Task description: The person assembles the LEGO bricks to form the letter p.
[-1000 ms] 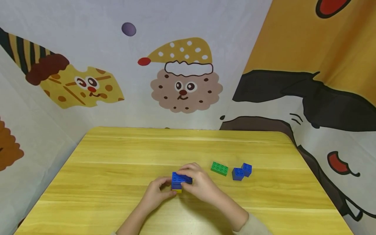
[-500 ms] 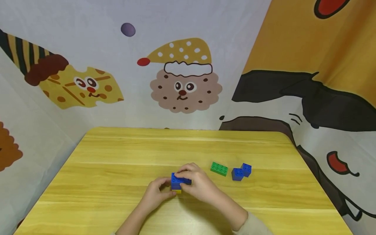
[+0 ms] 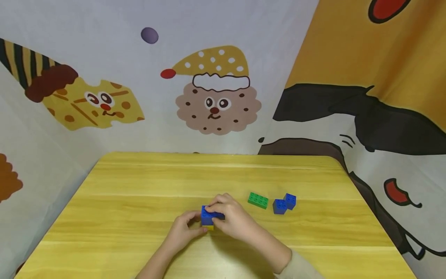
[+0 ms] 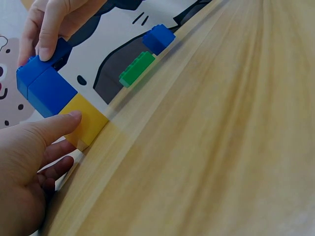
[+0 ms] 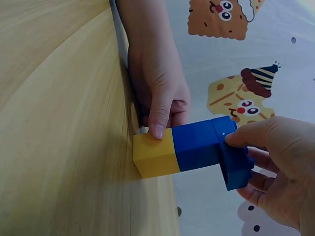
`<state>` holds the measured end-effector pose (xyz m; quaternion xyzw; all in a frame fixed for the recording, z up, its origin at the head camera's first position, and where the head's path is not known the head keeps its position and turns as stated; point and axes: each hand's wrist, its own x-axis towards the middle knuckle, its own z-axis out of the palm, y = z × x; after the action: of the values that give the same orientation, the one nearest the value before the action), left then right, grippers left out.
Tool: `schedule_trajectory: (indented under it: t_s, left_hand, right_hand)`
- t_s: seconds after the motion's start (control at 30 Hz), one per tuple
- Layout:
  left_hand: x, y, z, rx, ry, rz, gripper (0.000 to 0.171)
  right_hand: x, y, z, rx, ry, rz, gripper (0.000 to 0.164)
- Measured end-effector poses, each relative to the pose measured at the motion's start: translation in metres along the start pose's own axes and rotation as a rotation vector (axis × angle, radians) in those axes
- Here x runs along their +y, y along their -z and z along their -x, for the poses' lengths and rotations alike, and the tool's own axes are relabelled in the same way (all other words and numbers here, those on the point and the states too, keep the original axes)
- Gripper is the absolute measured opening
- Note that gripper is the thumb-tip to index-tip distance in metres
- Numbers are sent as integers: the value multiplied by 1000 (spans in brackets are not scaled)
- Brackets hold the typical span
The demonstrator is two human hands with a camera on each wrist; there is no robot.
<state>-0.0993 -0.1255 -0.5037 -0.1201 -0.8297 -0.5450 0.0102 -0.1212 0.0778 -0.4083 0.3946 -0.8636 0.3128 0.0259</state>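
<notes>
In the middle of the table stands a small stack of building bricks. At its base is a yellow brick (image 5: 155,153), with a square blue brick (image 5: 197,146) on it. A thinner, longer blue brick (image 5: 237,172) lies on top and overhangs to the right. My left hand (image 3: 182,231) holds the yellow brick low down, thumb on its near face and fingers behind. My right hand (image 3: 234,217) grips the top blue brick, its thumb on the near side and fingers over the studs. In the head view this hand covers most of the overhang.
Right of the stack, a flat green brick (image 3: 258,200) lies studs up on the wooden table (image 3: 139,182). Beyond it are two square blue bricks, a nearer one (image 3: 280,206) and a farther one (image 3: 290,200), close together. A printed cartoon cloth (image 3: 156,116) hangs behind the table.
The seam below the top blue brick shows clearly in the oldest head frame and barely now; the brick sits slightly lower. Both hands keep their holds. The head view has shifted a little.
</notes>
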Motion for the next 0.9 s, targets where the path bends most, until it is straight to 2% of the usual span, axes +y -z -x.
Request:
schedule_trajectory:
  t_s: [0.3,0.53,0.7,0.9]
  left_hand:
    - [-3,-1,0,-18,12,1,42]
    - [-3,-1,-2,-13,1,-16,41]
    - [-1,-1,-1,-4,-2,-32,43]
    - [-2,-1,-2,-2,6,-50,43]
  right_hand:
    - [5,-5,6,63,21,-29,30]
    - [10,-12,17,140,6,-125,37]
    - [14,-10,25,195,-4,-146,42]
    - [25,-6,36,275,23,-158,46]
